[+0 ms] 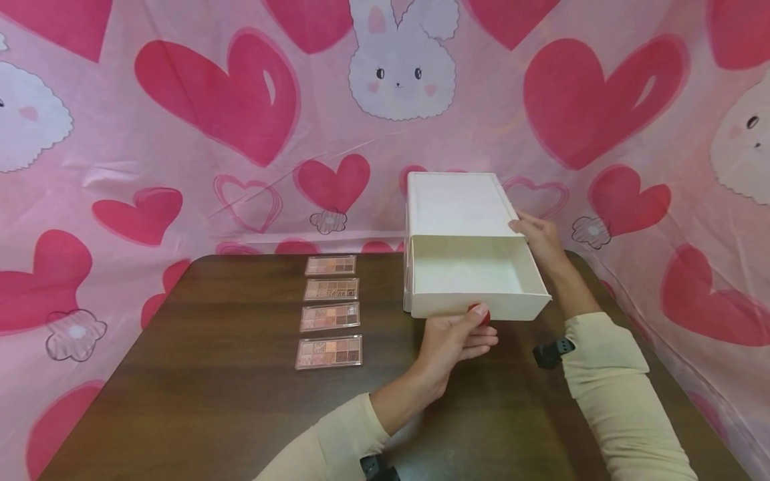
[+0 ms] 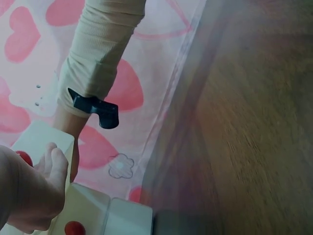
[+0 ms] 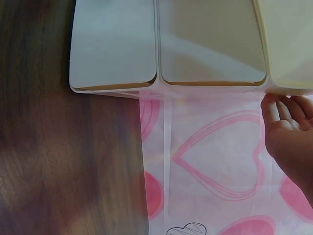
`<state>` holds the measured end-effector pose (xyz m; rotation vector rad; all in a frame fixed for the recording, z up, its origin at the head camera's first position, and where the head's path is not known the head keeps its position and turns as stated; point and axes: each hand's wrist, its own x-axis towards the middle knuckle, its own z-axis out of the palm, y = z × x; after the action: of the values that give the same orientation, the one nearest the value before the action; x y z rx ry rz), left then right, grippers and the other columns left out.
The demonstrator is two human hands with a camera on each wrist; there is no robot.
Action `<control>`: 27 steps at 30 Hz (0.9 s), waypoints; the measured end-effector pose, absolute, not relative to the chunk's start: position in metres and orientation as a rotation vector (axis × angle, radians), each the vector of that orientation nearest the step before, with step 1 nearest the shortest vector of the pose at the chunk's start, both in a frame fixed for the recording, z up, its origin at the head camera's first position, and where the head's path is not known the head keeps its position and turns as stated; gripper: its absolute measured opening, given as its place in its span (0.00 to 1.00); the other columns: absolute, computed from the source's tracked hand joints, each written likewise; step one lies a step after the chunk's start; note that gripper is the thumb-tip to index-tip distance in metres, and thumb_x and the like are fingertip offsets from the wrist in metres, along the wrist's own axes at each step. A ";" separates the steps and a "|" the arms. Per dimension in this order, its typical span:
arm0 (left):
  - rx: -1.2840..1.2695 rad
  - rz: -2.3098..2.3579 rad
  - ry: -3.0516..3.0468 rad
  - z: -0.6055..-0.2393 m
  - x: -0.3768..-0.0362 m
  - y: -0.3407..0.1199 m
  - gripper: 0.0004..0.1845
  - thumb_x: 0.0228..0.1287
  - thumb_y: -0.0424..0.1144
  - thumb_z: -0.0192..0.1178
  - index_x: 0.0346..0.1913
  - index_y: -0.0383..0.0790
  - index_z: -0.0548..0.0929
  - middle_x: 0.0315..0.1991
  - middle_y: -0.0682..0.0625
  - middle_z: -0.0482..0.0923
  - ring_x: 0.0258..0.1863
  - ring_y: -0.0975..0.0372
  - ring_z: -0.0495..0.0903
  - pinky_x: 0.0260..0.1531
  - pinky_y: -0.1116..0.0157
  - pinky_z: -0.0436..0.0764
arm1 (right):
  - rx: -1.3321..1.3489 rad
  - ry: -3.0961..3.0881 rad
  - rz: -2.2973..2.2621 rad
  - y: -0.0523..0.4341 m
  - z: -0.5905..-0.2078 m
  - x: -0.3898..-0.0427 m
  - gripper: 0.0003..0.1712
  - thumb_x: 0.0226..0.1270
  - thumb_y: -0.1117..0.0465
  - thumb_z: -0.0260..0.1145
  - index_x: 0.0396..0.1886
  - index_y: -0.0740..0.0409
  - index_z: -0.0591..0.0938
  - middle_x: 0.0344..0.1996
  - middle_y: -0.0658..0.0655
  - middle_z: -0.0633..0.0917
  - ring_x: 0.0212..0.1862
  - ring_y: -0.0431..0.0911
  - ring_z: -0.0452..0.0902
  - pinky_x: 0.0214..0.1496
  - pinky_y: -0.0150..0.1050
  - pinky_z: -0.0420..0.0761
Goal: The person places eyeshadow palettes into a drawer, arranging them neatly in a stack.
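Bright, even, soft overall – faint shadows only. Sheen on the table point(image 1: 240, 374) in the head view; wrist views blurred and hazy – bowed edges.

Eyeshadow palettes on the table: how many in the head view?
4. The clear-cased pink eyeshadow palettes lie in one column on the dark wooden table, left of the white plastic drawer box: farthest, second, third, nearest.

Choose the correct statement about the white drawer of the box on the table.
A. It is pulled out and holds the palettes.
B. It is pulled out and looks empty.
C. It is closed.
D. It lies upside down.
B: the drawer stands out from the white box, its inside bare, while four palettes lie on the table.
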<state>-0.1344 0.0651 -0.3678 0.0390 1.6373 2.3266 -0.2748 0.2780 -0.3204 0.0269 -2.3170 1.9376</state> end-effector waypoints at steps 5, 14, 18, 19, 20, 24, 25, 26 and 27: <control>0.055 2.302 1.657 -0.367 -0.132 0.060 0.23 0.69 0.51 0.65 0.45 0.29 0.88 0.38 0.33 0.89 0.34 0.58 0.92 0.40 0.62 0.89 | 0.034 -2.325 1.925 0.278 -0.320 -0.274 0.35 0.73 0.53 0.58 0.76 0.58 0.65 0.30 0.26 0.83 0.35 0.30 0.82 0.35 0.28 0.85; 0.279 2.099 1.967 -0.368 -0.130 0.045 0.24 0.73 0.51 0.58 0.42 0.30 0.90 0.36 0.35 0.90 0.35 0.56 0.91 0.39 0.66 0.88 | 0.017 -2.360 1.879 0.277 -0.320 -0.273 0.35 0.74 0.51 0.58 0.77 0.57 0.65 0.48 0.43 0.88 0.35 0.29 0.81 0.37 0.28 0.85; 0.506 1.817 2.357 -0.363 -0.129 0.032 0.22 0.73 0.53 0.58 0.35 0.38 0.91 0.30 0.45 0.90 0.28 0.65 0.87 0.31 0.73 0.81 | 0.003 -2.385 1.854 0.277 -0.320 -0.273 0.35 0.75 0.50 0.56 0.77 0.55 0.65 0.68 0.68 0.73 0.36 0.28 0.80 0.38 0.27 0.84; 0.557 1.744 2.444 -0.361 -0.128 0.029 0.21 0.72 0.53 0.58 0.34 0.41 0.92 0.28 0.49 0.90 0.27 0.68 0.85 0.29 0.74 0.79 | 0.004 -2.386 1.848 0.277 -0.320 -0.273 0.35 0.75 0.50 0.56 0.77 0.55 0.65 0.69 0.69 0.72 0.36 0.27 0.80 0.38 0.27 0.84; 0.606 1.674 2.525 -0.358 -0.127 0.025 0.20 0.71 0.54 0.59 0.33 0.43 0.92 0.27 0.52 0.89 0.26 0.72 0.83 0.28 0.75 0.78 | 0.005 -2.384 1.846 0.277 -0.320 -0.274 0.34 0.75 0.50 0.56 0.77 0.55 0.65 0.67 0.66 0.75 0.36 0.27 0.80 0.38 0.27 0.84; 0.762 1.543 2.730 -0.349 -0.122 0.008 0.14 0.68 0.53 0.62 0.34 0.49 0.92 0.23 0.58 0.87 0.22 0.79 0.78 0.26 0.75 0.76 | 0.007 -2.361 1.863 0.278 -0.321 -0.275 0.34 0.74 0.52 0.57 0.76 0.56 0.65 0.46 0.39 0.87 0.34 0.28 0.81 0.36 0.27 0.84; 0.784 1.559 2.759 -0.348 -0.120 0.004 0.13 0.67 0.52 0.63 0.34 0.50 0.92 0.23 0.59 0.88 0.22 0.79 0.79 0.26 0.74 0.77 | 0.011 -2.352 1.873 0.278 -0.321 -0.276 0.34 0.74 0.53 0.58 0.76 0.57 0.65 0.40 0.33 0.86 0.34 0.28 0.81 0.36 0.27 0.84; 0.812 1.588 2.785 -0.347 -0.120 -0.001 0.11 0.67 0.50 0.64 0.33 0.49 0.92 0.23 0.58 0.88 0.22 0.78 0.79 0.25 0.74 0.78 | 0.014 -2.345 1.881 0.278 -0.321 -0.276 0.34 0.73 0.53 0.58 0.76 0.57 0.65 0.34 0.29 0.84 0.34 0.28 0.81 0.36 0.27 0.84; 0.839 1.628 2.812 -0.346 -0.119 -0.007 0.10 0.66 0.48 0.65 0.33 0.48 0.92 0.24 0.57 0.88 0.22 0.77 0.80 0.25 0.73 0.79 | 0.019 -2.340 1.888 0.278 -0.321 -0.277 0.34 0.73 0.53 0.58 0.76 0.58 0.65 0.31 0.27 0.82 0.34 0.28 0.81 0.36 0.27 0.84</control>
<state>-0.1193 -0.0068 -0.3455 0.8392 2.8115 1.6278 -0.2768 0.2784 -0.3212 0.0186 -2.3402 1.8875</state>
